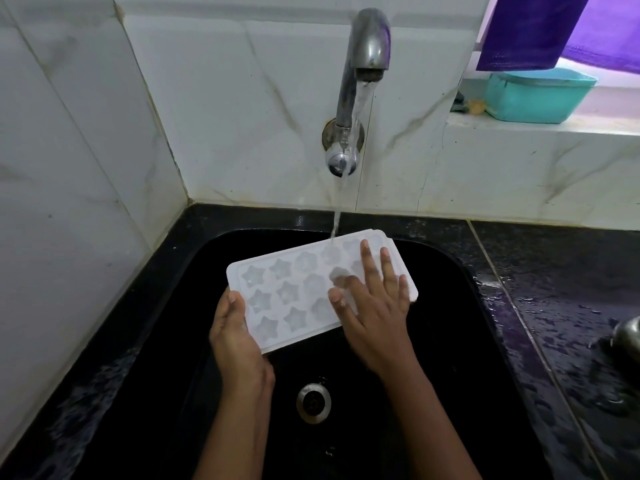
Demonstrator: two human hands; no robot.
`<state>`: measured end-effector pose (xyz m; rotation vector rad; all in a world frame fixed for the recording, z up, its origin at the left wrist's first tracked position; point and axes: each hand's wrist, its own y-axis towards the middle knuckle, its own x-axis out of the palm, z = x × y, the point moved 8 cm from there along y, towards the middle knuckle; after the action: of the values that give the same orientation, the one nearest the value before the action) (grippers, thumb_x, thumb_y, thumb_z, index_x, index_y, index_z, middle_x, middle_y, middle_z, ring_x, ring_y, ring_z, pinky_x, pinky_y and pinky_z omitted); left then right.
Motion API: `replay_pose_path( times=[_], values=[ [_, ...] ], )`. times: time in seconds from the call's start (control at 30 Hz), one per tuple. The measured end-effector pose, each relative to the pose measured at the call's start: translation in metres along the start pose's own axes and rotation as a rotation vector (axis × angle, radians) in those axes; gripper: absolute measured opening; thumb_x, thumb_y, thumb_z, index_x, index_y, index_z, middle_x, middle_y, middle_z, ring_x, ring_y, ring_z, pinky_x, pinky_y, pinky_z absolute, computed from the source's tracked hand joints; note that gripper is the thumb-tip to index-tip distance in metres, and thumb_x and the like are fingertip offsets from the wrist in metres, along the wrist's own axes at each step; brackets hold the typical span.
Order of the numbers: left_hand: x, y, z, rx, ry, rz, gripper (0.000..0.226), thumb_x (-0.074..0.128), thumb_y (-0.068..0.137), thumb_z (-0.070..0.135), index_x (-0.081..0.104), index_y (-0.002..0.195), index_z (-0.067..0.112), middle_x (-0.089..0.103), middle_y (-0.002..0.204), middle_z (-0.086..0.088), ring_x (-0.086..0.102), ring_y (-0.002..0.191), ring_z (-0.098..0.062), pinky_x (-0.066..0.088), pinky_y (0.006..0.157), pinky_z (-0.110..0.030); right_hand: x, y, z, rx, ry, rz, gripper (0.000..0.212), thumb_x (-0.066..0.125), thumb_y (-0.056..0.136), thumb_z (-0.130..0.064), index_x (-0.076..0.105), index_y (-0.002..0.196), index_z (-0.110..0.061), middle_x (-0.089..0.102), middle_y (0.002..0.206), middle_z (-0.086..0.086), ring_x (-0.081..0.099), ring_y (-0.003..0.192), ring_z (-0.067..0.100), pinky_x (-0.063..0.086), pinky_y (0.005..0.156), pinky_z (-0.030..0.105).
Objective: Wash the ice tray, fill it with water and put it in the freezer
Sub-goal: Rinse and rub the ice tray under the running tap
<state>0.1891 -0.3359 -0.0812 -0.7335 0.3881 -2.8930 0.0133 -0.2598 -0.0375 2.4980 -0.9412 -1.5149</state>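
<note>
Ice tray (pixel 287 292): white plastic, wet, with little cups shaped like stars and flowers.
Where: held up over the black sink (pixel 433 306), under the tap (pixel 367 43), a bit tilted.
Water (pixel 336 216): one thin stream, falling from the tap onto the far side of the tray.
Left hand (pixel 235 337): gripping the near left end of the tray, thumb on top.
Right hand (pixel 374 313): spread wide and flat on the right part of the tray, fingers straight, gripping nothing.
Trays: one.
Rows of cups: three.
Star cups: six in plain sight, two in each row.
Other cups: some hidden under the right hand, so no full count.
Hands: two.
Taps: one.
Drain (pixel 313 402): one, round and silver, in the sink floor below the tray.
Counter (pixel 554 271): black, dotted with water drops.
Teal tub (pixel 536 95): one, on the window ledge.
Purple cloth (pixel 530 29): one, hanging above the tub.
</note>
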Motion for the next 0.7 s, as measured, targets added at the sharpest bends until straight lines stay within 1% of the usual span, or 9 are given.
replay_pose_path(
  times=[0.07, 0.13, 0.23, 0.27, 0.33, 0.47, 0.53, 0.63, 0.7],
  values=[
    [0.002, -0.002, -0.001, 0.001, 0.006, -0.004, 0.028, 0.047, 0.101, 0.022, 0.064, 0.121, 0.011, 0.071, 0.114, -0.010, 0.068, 0.104, -0.028, 0.055, 0.088, -0.046, -0.005, -0.001, 0.006, 0.032, -0.028, 0.060, 0.077, 0.001, 0.086, -0.073, 0.062, 0.109, -0.032, -0.006, 0.158, -0.014, -0.020, 0.144, 0.008, -0.015, 0.114, 0.039],
    [0.006, -0.005, -0.001, -0.001, 0.010, -0.022, 0.029, 0.046, 0.101, 0.023, 0.063, 0.122, 0.012, 0.071, 0.112, -0.008, 0.069, 0.102, -0.025, 0.057, 0.085, -0.043, -0.005, -0.005, 0.003, 0.049, -0.089, 0.079, 0.073, 0.004, 0.089, -0.070, 0.059, 0.118, -0.032, -0.008, 0.159, -0.007, -0.018, 0.145, 0.012, -0.011, 0.115, 0.044],
    [0.004, -0.004, 0.002, 0.018, -0.015, -0.006, 0.025, 0.045, 0.102, 0.023, 0.067, 0.112, 0.017, 0.073, 0.105, -0.005, 0.072, 0.094, -0.021, 0.058, 0.071, -0.034, 0.008, -0.007, -0.007, 0.017, -0.107, -0.013, 0.073, 0.007, 0.087, -0.072, 0.041, 0.140, -0.035, -0.021, 0.157, -0.007, -0.026, 0.142, 0.013, -0.018, 0.114, 0.044],
    [0.001, -0.002, 0.004, 0.027, -0.021, 0.015, 0.024, 0.045, 0.102, 0.023, 0.067, 0.110, 0.018, 0.073, 0.104, -0.004, 0.072, 0.092, -0.020, 0.058, 0.067, -0.031, 0.010, -0.006, -0.011, -0.016, -0.093, -0.028, 0.074, 0.006, 0.087, -0.073, 0.039, 0.141, -0.035, -0.022, 0.157, -0.008, -0.027, 0.142, 0.012, -0.021, 0.112, 0.041],
    [-0.004, 0.001, 0.008, 0.042, -0.016, 0.040, 0.024, 0.047, 0.101, 0.022, 0.067, 0.113, 0.016, 0.073, 0.105, -0.004, 0.072, 0.093, -0.020, 0.058, 0.065, -0.029, 0.006, -0.004, -0.011, -0.037, -0.070, -0.020, 0.073, 0.005, 0.087, -0.072, 0.047, 0.135, -0.037, -0.018, 0.158, -0.010, -0.026, 0.142, 0.011, -0.022, 0.112, 0.039],
    [0.003, -0.003, 0.004, 0.033, 0.014, 0.000, 0.031, 0.048, 0.100, 0.022, 0.062, 0.125, 0.010, 0.071, 0.113, -0.009, 0.069, 0.101, -0.025, 0.058, 0.078, -0.038, -0.006, -0.006, -0.002, 0.039, -0.144, 0.092, 0.065, 0.009, 0.091, -0.066, 0.059, 0.118, -0.035, -0.005, 0.160, -0.005, -0.018, 0.145, 0.013, -0.014, 0.114, 0.044],
    [0.006, -0.006, 0.003, 0.033, 0.014, -0.019, 0.031, 0.047, 0.101, 0.022, 0.061, 0.126, 0.010, 0.071, 0.113, -0.008, 0.069, 0.101, -0.024, 0.058, 0.080, -0.039, -0.002, -0.008, -0.004, 0.061, -0.172, 0.071, 0.062, 0.013, 0.090, -0.066, 0.054, 0.124, -0.035, -0.011, 0.160, -0.003, -0.020, 0.145, 0.014, -0.017, 0.113, 0.043],
    [-0.001, -0.002, 0.007, 0.051, -0.008, 0.013, 0.024, 0.046, 0.102, 0.022, 0.068, 0.110, 0.016, 0.075, 0.099, -0.001, 0.072, 0.090, -0.018, 0.058, 0.064, -0.029, 0.007, -0.007, -0.011, -0.008, -0.085, -0.029, 0.074, 0.007, 0.086, -0.073, 0.043, 0.137, -0.035, -0.022, 0.157, -0.007, -0.028, 0.141, 0.011, -0.023, 0.111, 0.038],
    [-0.006, 0.002, 0.008, 0.047, -0.016, 0.043, 0.021, 0.048, 0.101, 0.022, 0.069, 0.102, 0.020, 0.075, 0.096, 0.001, 0.072, 0.089, -0.018, 0.057, 0.060, -0.026, 0.003, -0.004, -0.010, -0.026, -0.027, -0.020, 0.074, 0.005, 0.086, -0.073, 0.049, 0.133, -0.035, -0.017, 0.158, -0.011, -0.028, 0.141, 0.009, -0.022, 0.112, 0.036]
  ],
)
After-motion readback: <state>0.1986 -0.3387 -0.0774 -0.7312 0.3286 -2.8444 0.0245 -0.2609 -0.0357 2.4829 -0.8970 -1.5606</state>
